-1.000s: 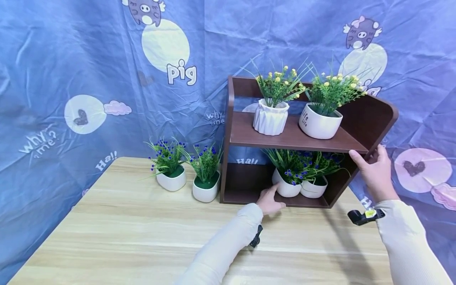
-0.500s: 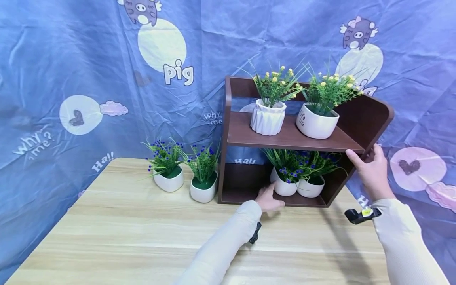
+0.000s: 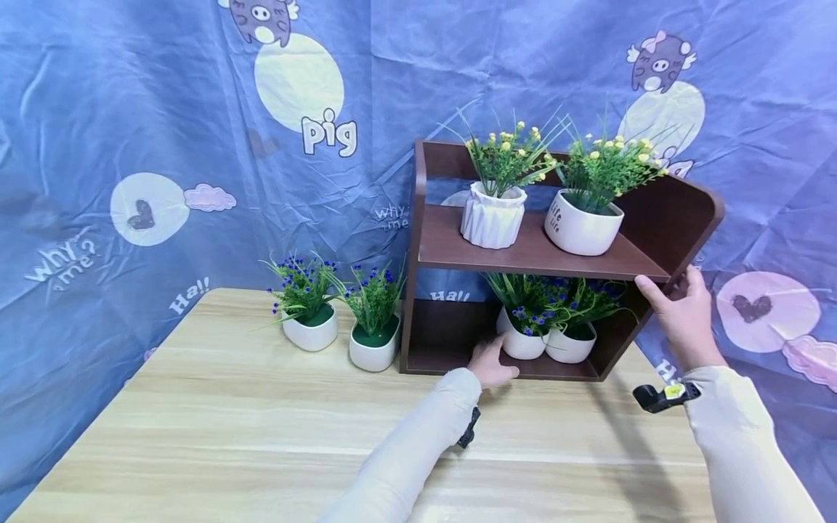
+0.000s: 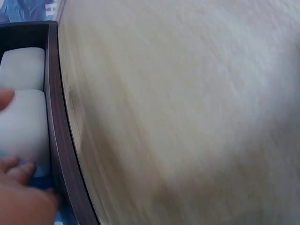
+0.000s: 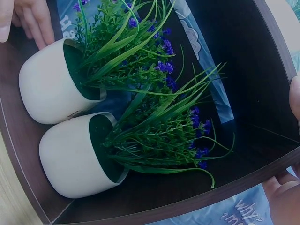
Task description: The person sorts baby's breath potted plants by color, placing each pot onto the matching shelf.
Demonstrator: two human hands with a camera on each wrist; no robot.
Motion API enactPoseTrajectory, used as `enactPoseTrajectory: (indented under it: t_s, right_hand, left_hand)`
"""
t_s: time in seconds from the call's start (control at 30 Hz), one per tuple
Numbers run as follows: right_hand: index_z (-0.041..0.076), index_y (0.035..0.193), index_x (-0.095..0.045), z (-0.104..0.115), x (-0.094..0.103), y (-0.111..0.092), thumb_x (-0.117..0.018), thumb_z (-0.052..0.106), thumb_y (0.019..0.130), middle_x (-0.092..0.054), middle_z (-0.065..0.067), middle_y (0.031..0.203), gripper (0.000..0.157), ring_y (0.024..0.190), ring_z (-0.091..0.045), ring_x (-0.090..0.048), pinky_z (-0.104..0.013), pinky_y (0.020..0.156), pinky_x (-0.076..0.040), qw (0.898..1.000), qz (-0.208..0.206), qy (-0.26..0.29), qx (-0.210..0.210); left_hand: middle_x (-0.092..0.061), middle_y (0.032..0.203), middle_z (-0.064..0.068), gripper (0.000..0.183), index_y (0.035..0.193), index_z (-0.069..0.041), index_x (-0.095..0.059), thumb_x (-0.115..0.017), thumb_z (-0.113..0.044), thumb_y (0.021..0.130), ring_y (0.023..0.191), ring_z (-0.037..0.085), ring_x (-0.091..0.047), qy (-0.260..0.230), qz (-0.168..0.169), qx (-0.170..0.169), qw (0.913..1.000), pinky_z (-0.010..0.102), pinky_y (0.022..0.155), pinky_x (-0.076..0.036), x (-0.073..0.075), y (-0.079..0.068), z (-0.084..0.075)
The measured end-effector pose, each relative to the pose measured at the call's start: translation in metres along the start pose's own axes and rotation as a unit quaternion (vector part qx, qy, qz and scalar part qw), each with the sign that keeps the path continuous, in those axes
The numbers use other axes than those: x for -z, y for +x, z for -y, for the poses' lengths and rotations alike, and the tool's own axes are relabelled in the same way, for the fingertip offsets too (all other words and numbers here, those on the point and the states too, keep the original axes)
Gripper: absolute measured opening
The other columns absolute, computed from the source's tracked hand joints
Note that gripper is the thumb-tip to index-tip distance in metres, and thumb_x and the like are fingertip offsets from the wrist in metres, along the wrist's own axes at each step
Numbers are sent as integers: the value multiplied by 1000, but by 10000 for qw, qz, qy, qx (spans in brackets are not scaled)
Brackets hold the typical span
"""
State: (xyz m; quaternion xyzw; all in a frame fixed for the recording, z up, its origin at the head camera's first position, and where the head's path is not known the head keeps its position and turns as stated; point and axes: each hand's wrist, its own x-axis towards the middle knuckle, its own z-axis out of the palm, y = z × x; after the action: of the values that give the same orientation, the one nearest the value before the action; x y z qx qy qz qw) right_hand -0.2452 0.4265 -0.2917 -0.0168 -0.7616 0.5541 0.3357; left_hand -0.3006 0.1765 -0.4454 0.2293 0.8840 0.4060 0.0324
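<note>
Shelf [image 3: 680, 211], brown, two tiers: standing on the worktop [image 3: 261, 436] between the hands, its right side wall lying in the grip of the right hand [image 3: 686, 316], thumb bearing on the front, fingers bending behind. Left hand [image 3: 492, 365]: reaching into the lower tier, spread, fingers fairly straight and touching the side of the near pot [image 3: 525, 346], not closing round it. Near pot, white: standing just right of the left hand, holding green filling, grass and blue flowers [image 3: 535, 319]. Far pot [image 3: 571, 349], of matching make and contents: standing against or just beside the near pot, between the two hands. Fluted pot [image 3: 492, 218], white: standing on the upper tier above the left hand, carrying yellow flowers [image 3: 506, 149]. Lettered pot [image 3: 584, 225], white: standing on that same tier, up and left of the right hand, also carrying yellow blooms. Outer pot [image 3: 314, 338] and inner pot [image 3: 374, 357]: standing on the worktop to the left of the left hand, both bearing blue flowers, the inner pot nearer the shelf. Handling, by judgement: pots probably being light, rigid and smooth, perhaps slippery, possibly chipping if knocked; walls below the rim offering the best hold, thumb opposite fingers; foliage likely bending and giving a poor grip. Shelf likely being stiff and heavier, its side wall offering a sound hold.
</note>
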Motion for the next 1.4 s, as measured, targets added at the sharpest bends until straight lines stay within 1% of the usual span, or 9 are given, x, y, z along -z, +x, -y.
enactPoseTrajectory:
  t_s: [0.07,0.17,0.37,0.5,0.6,0.77,1.0,1.17,1.4]
  right_hand:
    - [13,126,-41,3,-4,-3,-66,13,79,-52,7,106,53,97,-5,-50,-4,71,-40,9999,-74,-68,-93]
    - [13,125,-42,2,-5,-3,-66,11,79,-52,7,104,52,96,-4,-50,-4,71,-40,9999,-113,96,-67]
    - [13,124,-43,2,-5,-2,-66,11,79,-53,5,105,51,98,-5,-50,-5,72,-40,9999,-115,112,0]
    - [13,124,-43,2,-2,-2,-67,11,78,-53,5,106,51,98,-4,-50,-5,72,-40,9998,-180,114,-63]
    - [12,125,-43,1,-1,-3,-66,10,78,-53,4,107,52,99,-5,-50,-4,72,-40,9995,-159,251,-78]
    - [12,125,-42,1,-2,-5,-66,8,78,-52,4,107,53,100,-6,-50,-4,72,-41,9985,-78,534,-90]
    - [10,123,-43,2,-4,-5,-66,6,78,-54,4,104,51,97,-5,-50,-6,73,-40,9969,-94,776,-79]
    - [10,122,-44,2,-6,-6,-67,6,77,-54,4,103,51,94,-5,-51,-6,72,-41,9962,-68,863,-86]
    - [12,123,-44,1,-5,-5,-67,9,78,-53,5,104,51,96,-5,-50,-5,71,-41,9978,-103,643,-92]
  left_hand:
    - [-43,133,7,70,135,-9,-36,-65,-27,74,124,30,-35,175,-208,-146,9995,30,101,-30,1,-1,2]
    - [-44,132,12,68,133,-4,-39,-66,-27,75,123,34,-36,353,-431,-335,9979,34,102,-30,4,-3,4]
    - [-44,131,14,68,132,-1,-40,-68,-26,74,123,32,-37,284,-523,-554,9967,33,102,-30,10,-10,7]
    - [-42,133,15,69,132,0,-38,-68,-25,75,124,32,-35,107,-349,-548,9978,34,103,-29,12,-16,9]
    - [-40,135,12,73,135,-2,-35,-68,-28,75,126,29,-33,-7,-214,-410,9989,32,103,-29,14,-22,11]
    - [-40,136,9,77,137,-5,-31,-69,-32,75,125,25,-35,-31,-192,-364,9992,31,102,-30,20,-30,19]
    - [-38,137,9,82,138,-7,-30,-70,-38,73,126,26,-34,41,-136,-614,9980,33,102,-30,35,-44,32]
    - [-36,139,6,82,139,-8,-29,-69,-38,74,127,21,-33,-51,125,-636,9979,32,102,-30,49,-57,35]
    - [-35,139,5,80,139,-13,-28,-67,-42,75,126,20,-34,-232,314,-634,9972,35,101,-32,65,-76,43]
